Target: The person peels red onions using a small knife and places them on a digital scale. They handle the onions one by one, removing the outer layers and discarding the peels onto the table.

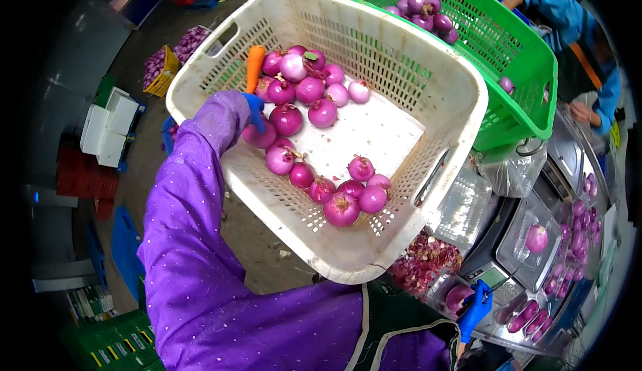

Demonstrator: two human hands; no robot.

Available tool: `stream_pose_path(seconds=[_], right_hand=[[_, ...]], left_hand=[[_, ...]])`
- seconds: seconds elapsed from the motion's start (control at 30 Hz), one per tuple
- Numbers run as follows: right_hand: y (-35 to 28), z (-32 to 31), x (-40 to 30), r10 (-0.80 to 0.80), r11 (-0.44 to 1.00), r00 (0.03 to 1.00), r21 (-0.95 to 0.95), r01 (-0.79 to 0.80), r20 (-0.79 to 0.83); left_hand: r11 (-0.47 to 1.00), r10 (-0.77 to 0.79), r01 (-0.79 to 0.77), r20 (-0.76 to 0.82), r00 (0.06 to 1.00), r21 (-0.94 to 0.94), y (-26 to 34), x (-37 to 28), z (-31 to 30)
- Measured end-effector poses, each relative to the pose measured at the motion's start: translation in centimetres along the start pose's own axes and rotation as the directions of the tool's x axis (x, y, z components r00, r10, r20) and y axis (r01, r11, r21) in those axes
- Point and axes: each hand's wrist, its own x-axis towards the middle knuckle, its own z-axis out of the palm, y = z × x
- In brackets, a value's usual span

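Note:
My left hand (255, 111), in a blue glove and purple sleeve, reaches over the near left wall of a white perforated plastic basket (454, 77). Its fingers curl over a red onion (259, 134) there; the sleeve hides part of the grip. Just beyond the hand an orange carrot (255, 65) stands upright by the wall. Several loose red onions (310, 90) lie on the basket's white liner (361, 125). At the lower right, my blue-gloved right hand (474, 313) holds a thin dark tool, possibly a knife, beside a red onion (457, 298) in a clear plastic tray.
Behind the white basket sits a green crate (506, 35) with several onions. To the right are a weighing scale (526, 235) carrying a clear tray and onion, packed onions (577, 230), stacked clear trays (464, 210) and onion peelings (426, 263). A co-worker's blue sleeve (551, 4) shows beyond.

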Motion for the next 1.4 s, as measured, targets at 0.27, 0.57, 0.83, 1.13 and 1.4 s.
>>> stream_pose_path(seconds=[0.27, 0.57, 0.83, 1.13, 1.4], right_hand=[[0.9, 0.4, -1.4, 0.095, 0.995, 0.986, -0.028, -0.100, -0.136], [3.1, -3.5, -1.9, 0.156, 0.964, 0.979, 0.237, -0.123, -0.129], [3.8, -8.1, 3.8, 0.067, 0.948, 0.994, 0.317, -0.036, -0.089], [3.2, -15.3, 8.8, -0.067, 0.904, 0.991, 0.414, 0.108, -0.112], [10.3, -23.3, 6.4, 0.145, 0.866, 0.963, 0.500, -0.013, -0.226]], left_hand=[[0.975, 0.222, -0.223, 0.239, 0.945, -0.024, 0.3, 8.2, 2.6], [0.699, 0.065, -0.145, -0.139, 0.988, -0.700, -5.0, 5.0, 1.2], [0.435, 0.242, -0.764, -0.756, 0.608, -0.476, 20.7, -11.2, -9.4], [0.281, 0.573, -0.934, -0.742, 0.347, -0.220, 60.6, -13.6, -3.0], [0.449, 0.363, -0.888, -0.888, 0.281, -0.098, 76.8, -7.3, 8.2]])
